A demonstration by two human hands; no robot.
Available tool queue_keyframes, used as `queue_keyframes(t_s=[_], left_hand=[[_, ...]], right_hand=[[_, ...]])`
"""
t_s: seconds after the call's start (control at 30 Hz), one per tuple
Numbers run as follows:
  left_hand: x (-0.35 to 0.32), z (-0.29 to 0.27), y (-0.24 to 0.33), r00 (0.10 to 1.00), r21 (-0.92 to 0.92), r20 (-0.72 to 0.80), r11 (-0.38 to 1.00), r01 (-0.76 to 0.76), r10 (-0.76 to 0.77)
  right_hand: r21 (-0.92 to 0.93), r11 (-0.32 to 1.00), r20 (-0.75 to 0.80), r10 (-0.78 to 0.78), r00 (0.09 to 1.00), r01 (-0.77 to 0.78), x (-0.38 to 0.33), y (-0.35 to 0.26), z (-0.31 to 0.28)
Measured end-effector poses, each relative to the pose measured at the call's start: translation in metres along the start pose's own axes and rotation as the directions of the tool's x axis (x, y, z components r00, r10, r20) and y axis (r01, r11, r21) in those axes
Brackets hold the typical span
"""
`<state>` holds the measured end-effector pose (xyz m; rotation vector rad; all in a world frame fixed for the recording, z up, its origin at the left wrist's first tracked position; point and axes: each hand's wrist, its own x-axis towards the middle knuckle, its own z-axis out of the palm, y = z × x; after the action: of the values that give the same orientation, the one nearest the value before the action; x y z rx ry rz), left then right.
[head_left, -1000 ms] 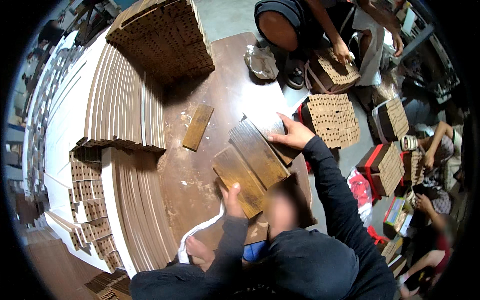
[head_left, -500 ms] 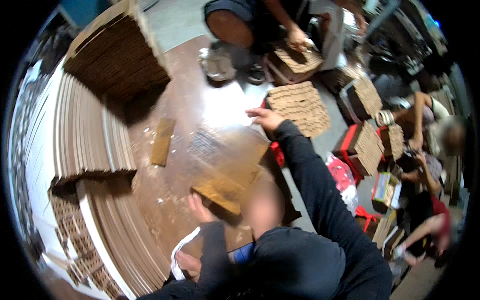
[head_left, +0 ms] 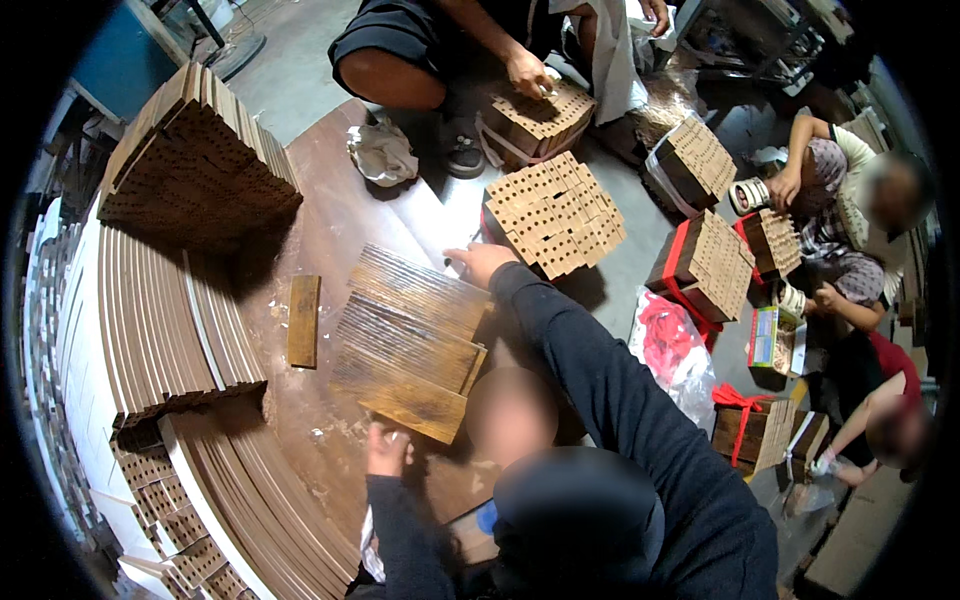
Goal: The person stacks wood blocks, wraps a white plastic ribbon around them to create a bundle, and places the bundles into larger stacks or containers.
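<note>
Several brown boards (head_left: 405, 340) are lying side by side in a group near the middle of the worktop (head_left: 340, 470), their long edges running slantwise and their ends not quite lining up. The left hand (head_left: 388, 448) is resting at the group's lower edge with its fingers bent; whether its grip is grasping the lowest board or only standing beside it, I cannot tell. The right hand (head_left: 482, 265) is reaching to the group's upper right corner, its fingers pointing left. Its grip is facing away from view, so I cannot tell whether it is clasping anything.

A short board (head_left: 304, 322) is lying alone, left of the group and well apart from both hands. Beyond it, a row of pale-edged panels (head_left: 170, 310) is standing along the left side, and a tall stack of drilled boards (head_left: 200, 165) is rising behind that row. A crumpled white bag (head_left: 383, 152) is sitting near the far edge of the worktop.

To the right of the right hand, a drilled wood bundle (head_left: 557, 215) is standing on the floor (head_left: 615, 290). A co-worker's hand (head_left: 528, 75) is touching the top of a strapped bundle (head_left: 535, 125) farther back. A red-banded bundle (head_left: 705, 265) is standing farther right, near a clear plastic bag (head_left: 668, 335) with something red inside.
</note>
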<state>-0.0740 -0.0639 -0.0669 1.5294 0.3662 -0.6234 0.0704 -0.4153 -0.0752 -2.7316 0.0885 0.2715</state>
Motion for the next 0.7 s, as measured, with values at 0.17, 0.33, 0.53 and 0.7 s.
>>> queue_keyframes(t_s=[0.17,0.33,0.53,0.7], left_hand=[[-0.058,-0.013,0.109,0.971,-0.206,0.201,0.975,-0.089,0.131],[-0.087,-0.018,0.174,0.888,-0.438,0.251,0.863,-0.251,0.386],[-0.064,0.025,0.225,0.819,-0.327,0.456,0.921,-0.209,0.348],[-0.013,0.082,0.236,0.83,0.018,0.369,0.89,-0.456,0.418]], right_hand=[[-0.309,0.945,-0.115,-0.153,0.982,0.111,0.009,-0.005,-0.004],[-0.208,0.948,0.133,-0.219,0.967,0.243,0.026,-0.018,-0.054],[0.462,0.886,0.224,-0.167,0.96,0.046,0.024,-0.044,-0.166],[0.394,0.823,0.092,-0.478,0.873,0.409,-0.028,-0.114,-0.231]])
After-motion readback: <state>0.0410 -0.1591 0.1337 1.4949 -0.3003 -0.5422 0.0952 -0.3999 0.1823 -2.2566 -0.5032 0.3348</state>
